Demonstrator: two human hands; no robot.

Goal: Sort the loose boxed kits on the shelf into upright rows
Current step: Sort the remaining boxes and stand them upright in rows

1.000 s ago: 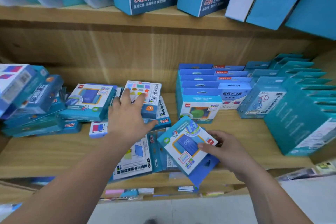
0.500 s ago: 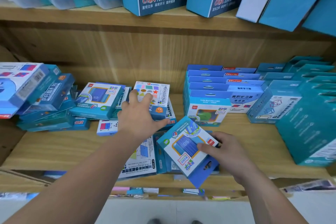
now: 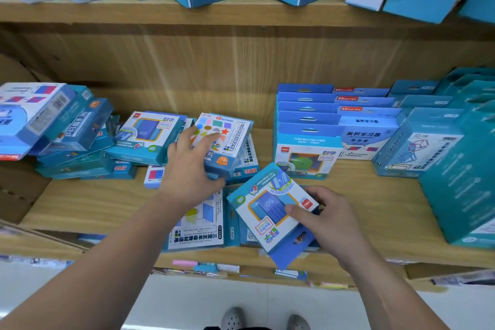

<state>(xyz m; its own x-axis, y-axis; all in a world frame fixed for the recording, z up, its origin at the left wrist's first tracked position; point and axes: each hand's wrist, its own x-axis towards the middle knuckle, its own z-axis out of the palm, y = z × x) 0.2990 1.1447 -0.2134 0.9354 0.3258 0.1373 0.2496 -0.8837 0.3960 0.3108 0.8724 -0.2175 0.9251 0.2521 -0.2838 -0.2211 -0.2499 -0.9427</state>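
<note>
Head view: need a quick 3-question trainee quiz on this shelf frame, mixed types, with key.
1. True or false: the left hand hangs clear of every box.
2. The right hand grips: A a bottle; B the box marked 50; C a cup.
3. Fill in: the star printed on the coloured-shapes box is ___.
Key: 1 false; 2 B; 3 red.

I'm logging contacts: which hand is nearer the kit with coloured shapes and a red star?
Left. The left hand grips the shapes kit, fingers on its face; the right hand is apart, nearer the shelf front, holding the 50 kit.
</note>
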